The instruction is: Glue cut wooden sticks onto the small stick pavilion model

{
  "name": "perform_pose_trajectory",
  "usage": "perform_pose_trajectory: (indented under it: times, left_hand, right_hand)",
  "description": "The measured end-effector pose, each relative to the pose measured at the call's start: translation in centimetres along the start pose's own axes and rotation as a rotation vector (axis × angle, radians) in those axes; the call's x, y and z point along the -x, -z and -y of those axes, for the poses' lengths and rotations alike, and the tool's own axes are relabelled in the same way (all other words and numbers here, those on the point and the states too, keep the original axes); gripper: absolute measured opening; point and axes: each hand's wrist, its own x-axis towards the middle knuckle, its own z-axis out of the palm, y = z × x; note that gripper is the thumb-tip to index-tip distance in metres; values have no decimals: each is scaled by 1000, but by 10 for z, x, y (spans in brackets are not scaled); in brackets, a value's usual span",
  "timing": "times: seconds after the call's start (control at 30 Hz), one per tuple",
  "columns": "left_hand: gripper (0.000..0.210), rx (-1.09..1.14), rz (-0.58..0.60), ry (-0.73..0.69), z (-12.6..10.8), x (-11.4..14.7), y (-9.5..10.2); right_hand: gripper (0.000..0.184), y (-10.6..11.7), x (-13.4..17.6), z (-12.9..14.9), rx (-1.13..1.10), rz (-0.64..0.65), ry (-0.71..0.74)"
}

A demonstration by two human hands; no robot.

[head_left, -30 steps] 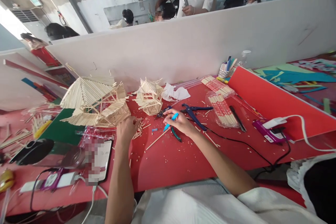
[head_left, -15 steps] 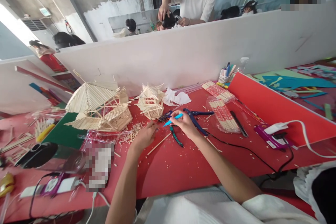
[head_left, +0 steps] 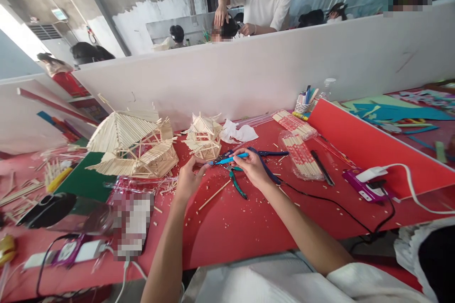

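Note:
A bright blue pen [head_left: 232, 158] is gripped near its back end by my right hand [head_left: 253, 168], slanting down to the left. At its front end, the thumb and fingers of my left hand [head_left: 192, 176] close around the tip; whether a separate cap is there I cannot make out. Right below the pen lie green-handled pliers [head_left: 237, 184], and a larger dark-blue-handled tool [head_left: 265, 165] sits behind my right hand, partly hidden. A small pavilion model made of thin sticks [head_left: 203, 137] stands just beyond my left hand. One loose stick [head_left: 214, 195] rests between my forearms.
A larger stick-built model [head_left: 133, 144] stands at left by a green board [head_left: 88, 175]. Packs of sticks [head_left: 302, 156], a black pen [head_left: 322, 168] and a purple power strip [head_left: 368, 184] lie right. A bottle [head_left: 67, 213] and phone [head_left: 135, 227] are left. A white partition [head_left: 213, 80] borders the table.
My left hand has turned and come up, and its fingers now meet the pen's front end. The pen has shifted slightly up and lies flatter.

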Motion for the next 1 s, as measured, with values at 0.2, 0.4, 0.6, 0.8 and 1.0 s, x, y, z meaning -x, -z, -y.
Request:
perform_pose_trajectory:
  times: [0.2,0.4,0.6,0.8,1.0]
  left_hand:
    - [29,12,23,7,-5,-1,-5]
    - [29,0,48,-68,-10,0,-7]
    - [27,21,97,-185,-9,2,-10]
    - [28,-6,212,-270,-14,8,-21]
    - [31,-225,345,-183,-19,6,-9]
  right_hand:
    - [41,-4,2,-1,19,13,-5]
    - [35,-1,5,1,207,164,-7]
    - [33,-6,16,8,545,434,30]
    - [35,-18,25,9,690,454,164]
    - [33,-13,20,7,833,244,272]
